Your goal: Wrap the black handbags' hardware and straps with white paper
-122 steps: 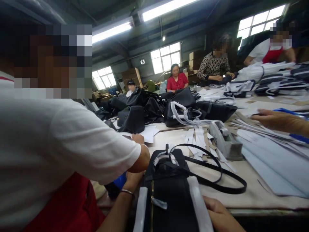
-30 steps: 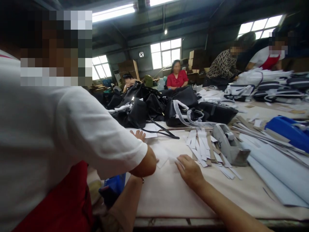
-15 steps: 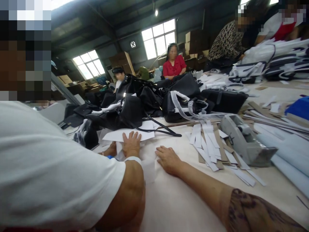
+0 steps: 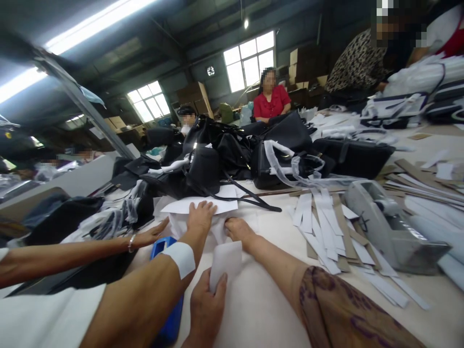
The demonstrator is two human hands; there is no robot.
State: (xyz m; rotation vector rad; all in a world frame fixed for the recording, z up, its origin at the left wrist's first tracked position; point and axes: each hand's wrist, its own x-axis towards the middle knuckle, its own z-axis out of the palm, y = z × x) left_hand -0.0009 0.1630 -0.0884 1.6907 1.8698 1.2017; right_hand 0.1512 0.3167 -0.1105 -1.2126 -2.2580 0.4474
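My left hand (image 4: 208, 302) is closed on a small translucent white sheet (image 4: 227, 258), thumb in front, low in the middle of the view. Farther forward, my right hand (image 4: 242, 232) rests on the pale table with its fingers curled onto the edge of a crumpled thin white sheet (image 4: 217, 229). A stiff white paper piece (image 4: 177, 207) lies over that thin sheet. A co-worker's hand (image 4: 201, 215) presses on this paper, and another co-worker's hand (image 4: 150, 235) with a bracelet is just to its left. A blue tool (image 4: 170, 324) lies partly under the co-worker's arm.
Black bags (image 4: 203, 169) are heaped beyond the hands, with a black strap (image 4: 253, 200) trailing onto the table. A grey tape dispenser (image 4: 395, 232) stands at the right beside white and brown strips (image 4: 326, 227). People are at the far side and at the left.
My left hand has come into view with the small sheet. My right hand has moved left onto the thin sheet and curled its fingers. The co-worker has leaned back, uncovering the left side.
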